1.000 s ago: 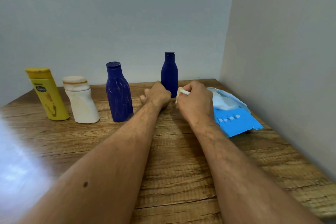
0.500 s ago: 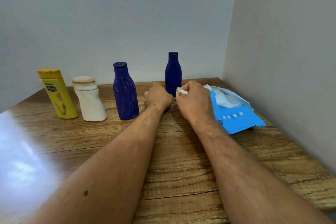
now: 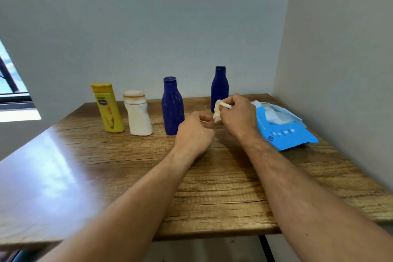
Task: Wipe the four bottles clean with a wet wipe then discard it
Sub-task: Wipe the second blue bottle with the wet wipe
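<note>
Four bottles stand in a row near the wall: a yellow bottle (image 3: 108, 108), a white bottle (image 3: 138, 114), a scuffed dark blue bottle (image 3: 172, 107) and, farther back, a second dark blue bottle (image 3: 219, 86). My right hand (image 3: 239, 116) pinches a crumpled white wet wipe (image 3: 219, 109) in front of the far blue bottle. My left hand (image 3: 194, 133) hovers just below and left of the wipe, fingers loosely curled, its fingertips near the wipe's lower end. Whether it touches the wipe is unclear.
A blue wet-wipe pack (image 3: 282, 128) lies open at the right, a white sheet sticking out. The wooden table (image 3: 127, 176) sits in a corner, with walls behind and to the right. A window (image 3: 10, 89) is at far left.
The view has pulled back and shifted, so the table's front edge now shows. My right hand has lifted the wipe slightly, and my left hand has dropped a little toward me.
</note>
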Action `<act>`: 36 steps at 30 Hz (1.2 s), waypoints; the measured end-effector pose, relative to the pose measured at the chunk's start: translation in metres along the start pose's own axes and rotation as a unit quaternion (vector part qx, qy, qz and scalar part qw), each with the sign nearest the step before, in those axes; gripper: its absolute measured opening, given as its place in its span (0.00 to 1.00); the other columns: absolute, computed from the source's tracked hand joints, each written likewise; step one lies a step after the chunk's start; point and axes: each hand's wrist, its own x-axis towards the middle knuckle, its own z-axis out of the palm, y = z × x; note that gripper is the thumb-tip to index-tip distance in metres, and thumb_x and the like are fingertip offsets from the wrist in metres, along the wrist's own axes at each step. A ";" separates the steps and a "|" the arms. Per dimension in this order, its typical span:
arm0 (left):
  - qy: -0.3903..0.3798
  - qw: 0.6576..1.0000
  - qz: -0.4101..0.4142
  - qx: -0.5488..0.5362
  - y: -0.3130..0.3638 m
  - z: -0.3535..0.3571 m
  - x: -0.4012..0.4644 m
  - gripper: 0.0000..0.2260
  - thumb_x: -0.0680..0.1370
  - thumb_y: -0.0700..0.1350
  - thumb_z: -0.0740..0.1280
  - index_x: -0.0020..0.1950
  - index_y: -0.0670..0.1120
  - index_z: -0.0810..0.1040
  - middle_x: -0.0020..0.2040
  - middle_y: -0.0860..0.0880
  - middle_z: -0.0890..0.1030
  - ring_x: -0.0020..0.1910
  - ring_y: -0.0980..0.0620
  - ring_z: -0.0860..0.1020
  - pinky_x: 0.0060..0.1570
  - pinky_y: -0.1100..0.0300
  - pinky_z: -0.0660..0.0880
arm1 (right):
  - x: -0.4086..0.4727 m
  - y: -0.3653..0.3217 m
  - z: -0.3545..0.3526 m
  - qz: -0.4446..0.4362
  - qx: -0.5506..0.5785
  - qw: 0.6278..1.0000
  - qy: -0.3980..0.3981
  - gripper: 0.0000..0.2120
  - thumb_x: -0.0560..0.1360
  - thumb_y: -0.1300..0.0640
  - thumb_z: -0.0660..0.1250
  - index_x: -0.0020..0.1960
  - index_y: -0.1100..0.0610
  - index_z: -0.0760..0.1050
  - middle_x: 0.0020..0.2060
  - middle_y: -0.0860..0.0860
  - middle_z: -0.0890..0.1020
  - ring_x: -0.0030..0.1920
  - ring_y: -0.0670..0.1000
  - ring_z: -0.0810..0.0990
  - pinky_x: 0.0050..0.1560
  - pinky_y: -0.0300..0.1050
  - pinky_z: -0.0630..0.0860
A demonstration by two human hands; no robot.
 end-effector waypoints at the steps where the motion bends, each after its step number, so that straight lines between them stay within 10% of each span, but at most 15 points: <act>1: 0.022 0.999 0.018 -0.027 0.000 -0.007 -0.008 0.13 0.77 0.42 0.71 0.60 0.52 0.77 0.47 0.55 0.83 0.46 0.57 0.82 0.51 0.54 0.81 | 0.001 -0.005 0.003 -0.008 0.002 1.000 -0.005 0.05 0.78 0.57 0.68 0.52 0.51 0.75 0.50 0.47 0.80 0.52 0.46 0.78 0.49 0.38 0.75; 7: 0.285 0.947 0.109 -0.098 0.000 -0.045 -0.014 0.06 0.78 0.48 0.69 0.53 0.52 0.75 0.39 0.56 0.76 0.37 0.60 0.75 0.35 0.73 0.69 | 0.006 -0.034 0.025 -0.031 0.052 0.998 -0.015 0.04 0.76 0.59 0.69 0.50 0.52 0.78 0.45 0.47 0.81 0.46 0.49 0.82 0.47 0.48 0.84; 12: 0.357 0.909 0.210 -0.047 -0.004 -0.057 0.020 0.15 0.77 0.46 0.70 0.61 0.49 0.72 0.50 0.52 0.73 0.50 0.55 0.70 0.50 0.70 0.66 | 0.014 -0.041 0.048 0.006 0.105 0.994 -0.017 0.05 0.76 0.61 0.70 0.50 0.54 0.79 0.44 0.47 0.81 0.45 0.49 0.83 0.45 0.51 0.84; 16: 0.341 0.907 0.244 -0.039 -0.007 -0.055 0.041 0.24 0.77 0.48 0.68 0.71 0.48 0.67 0.61 0.53 0.73 0.61 0.53 0.70 0.60 0.59 0.71 | 0.014 -0.032 0.063 0.039 0.146 0.988 -0.018 0.03 0.76 0.60 0.70 0.49 0.53 0.79 0.43 0.48 0.83 0.41 0.48 0.84 0.42 0.51 0.85; 22: 0.292 0.929 0.226 -0.017 -0.017 -0.040 0.051 0.27 0.79 0.46 0.68 0.77 0.47 0.66 0.72 0.53 0.72 0.69 0.56 0.68 0.60 0.74 0.63 | 0.016 -0.021 0.070 0.029 0.145 0.989 -0.012 0.02 0.78 0.57 0.69 0.50 0.53 0.79 0.44 0.46 0.83 0.41 0.45 0.83 0.42 0.46 0.84; 36: 0.172 0.961 0.165 -0.138 0.006 -0.047 0.068 0.12 0.81 0.46 0.67 0.64 0.54 0.79 0.53 0.59 0.80 0.53 0.60 0.79 0.58 0.55 0.79 | 0.010 -0.020 0.035 0.037 0.269 0.962 -0.039 0.06 0.80 0.58 0.66 0.55 0.52 0.79 0.49 0.46 0.79 0.49 0.48 0.81 0.39 0.46 0.85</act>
